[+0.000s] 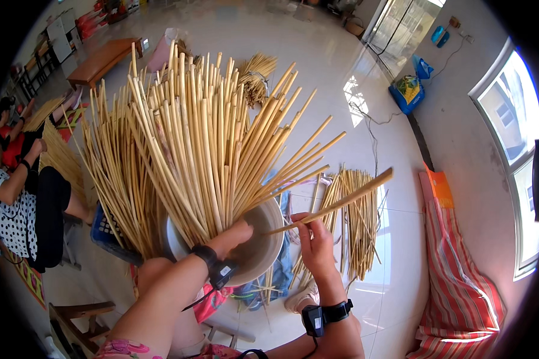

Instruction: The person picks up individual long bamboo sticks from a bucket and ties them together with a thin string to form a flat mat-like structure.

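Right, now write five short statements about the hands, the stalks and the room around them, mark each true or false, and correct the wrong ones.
1. The right hand holds a stalk between thumb and fingers. True.
2. The tall stalks lie flat. False: they stand up out of the pale basin, fanning outward.
3. The left hand is over the basin, by the lower part of the tall stalks. True.
4. Only the right wrist wears a black device. False: both wrists do.
5. The blue-and-yellow bag is left of the basin. False: it is to the right and farther off.
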### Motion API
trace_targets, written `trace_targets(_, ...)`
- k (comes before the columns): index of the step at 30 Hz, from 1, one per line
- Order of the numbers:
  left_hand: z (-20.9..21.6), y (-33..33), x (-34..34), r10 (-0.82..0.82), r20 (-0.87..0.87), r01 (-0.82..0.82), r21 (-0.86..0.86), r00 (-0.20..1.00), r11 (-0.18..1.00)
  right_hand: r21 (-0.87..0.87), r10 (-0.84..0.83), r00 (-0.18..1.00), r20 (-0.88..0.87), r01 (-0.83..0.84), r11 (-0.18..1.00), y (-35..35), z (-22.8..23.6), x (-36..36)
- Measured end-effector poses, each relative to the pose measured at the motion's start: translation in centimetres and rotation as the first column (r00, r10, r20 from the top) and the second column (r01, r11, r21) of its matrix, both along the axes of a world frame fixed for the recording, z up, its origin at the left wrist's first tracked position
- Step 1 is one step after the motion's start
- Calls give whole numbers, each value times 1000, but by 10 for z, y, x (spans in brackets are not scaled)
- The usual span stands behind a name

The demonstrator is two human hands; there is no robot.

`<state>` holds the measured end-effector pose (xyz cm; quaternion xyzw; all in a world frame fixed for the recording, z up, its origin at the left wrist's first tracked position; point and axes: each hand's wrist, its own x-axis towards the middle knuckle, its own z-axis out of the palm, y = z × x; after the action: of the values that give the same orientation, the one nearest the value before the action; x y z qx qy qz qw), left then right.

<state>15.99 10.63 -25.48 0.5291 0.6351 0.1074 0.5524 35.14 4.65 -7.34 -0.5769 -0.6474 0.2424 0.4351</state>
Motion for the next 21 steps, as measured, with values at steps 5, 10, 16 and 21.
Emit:
trace_targets(5,1,-1,-4,-30,78,37,-86,997,996,-65,43,997,64,-39,997,5,-12,3)
trace_targets(10,9,9,10,-104,254,157,-196,962,968,-137,73,995,65,-64,989,2,-28,10)
trace_targets(16,58,14,29,-366,224,298,289,903,910,-254,28,996,-90,-50,966,8,-32,-3)
trace_targets(21,98,-5,33,-323,578,108,375,749,921,-259,39,975,-217,-97,961,11,-20,-10)
